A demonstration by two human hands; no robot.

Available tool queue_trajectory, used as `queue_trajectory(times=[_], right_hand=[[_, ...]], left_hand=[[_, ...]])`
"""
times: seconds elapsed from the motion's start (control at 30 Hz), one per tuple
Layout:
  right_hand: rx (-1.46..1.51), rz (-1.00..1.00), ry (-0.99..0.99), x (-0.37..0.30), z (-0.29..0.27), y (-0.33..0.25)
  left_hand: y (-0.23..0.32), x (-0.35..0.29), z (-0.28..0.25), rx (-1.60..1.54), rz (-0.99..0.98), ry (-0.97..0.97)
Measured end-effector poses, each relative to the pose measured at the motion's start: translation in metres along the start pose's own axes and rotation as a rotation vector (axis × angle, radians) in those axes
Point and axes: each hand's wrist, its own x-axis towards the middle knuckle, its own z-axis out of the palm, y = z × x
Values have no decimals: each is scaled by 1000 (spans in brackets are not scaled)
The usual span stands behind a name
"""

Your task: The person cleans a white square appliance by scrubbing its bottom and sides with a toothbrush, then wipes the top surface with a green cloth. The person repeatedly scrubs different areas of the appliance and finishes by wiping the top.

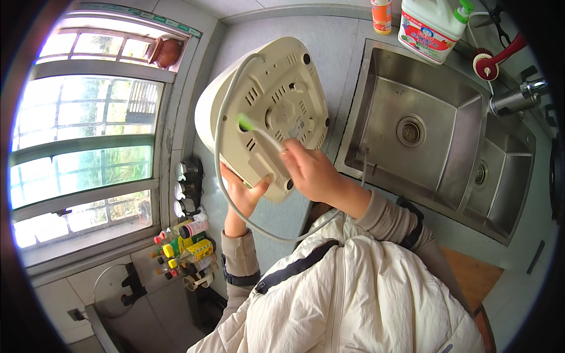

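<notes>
Tilting a cream-coloured cooker (268, 112) onto its side above the grey surface (347, 47), the person exposes its vented underside toward the head camera. The left hand (242, 193) cups the lower rim from beneath, fingers closed against the casing; judged as the supporting hold that keeps the base turned up and steady. The right hand (311, 172) is closed around the white handle of a toothbrush (259, 132), whose green bristled head rests against the base near the central disc and the vent slots; the angle suits reaching into grooves. A grey power cord (226, 194) loops from the top of the base, down the left edge and under the forearms, left hanging free so it stays out of the brush's path. The appliance sits just left of the steel double sink (447, 94), probably kept close to water. A detergent jug (432, 23) and a red-handled brush (491, 62) stand behind the sink, a row of small bottles (185, 244) by the window. The cooker's lid side and the left palm are hidden behind the body; the cord's far end disappears under the white jacket (353, 294); whether the bristles are wet cannot be made out.
</notes>
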Motion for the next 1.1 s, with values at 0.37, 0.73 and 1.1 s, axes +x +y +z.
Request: queue_trajectory(times=[0.37,0.73,1.1], right_hand=[[52,104,-96,-8,24,-4],[54,117,26,5,26,4],[31,136,102,29,8,2]], left_hand=[[-7,3,-2,-106,-80,-5],[-8,6,-3,-28,-50,-40],[-6,4,-3,-38,-30,-34]])
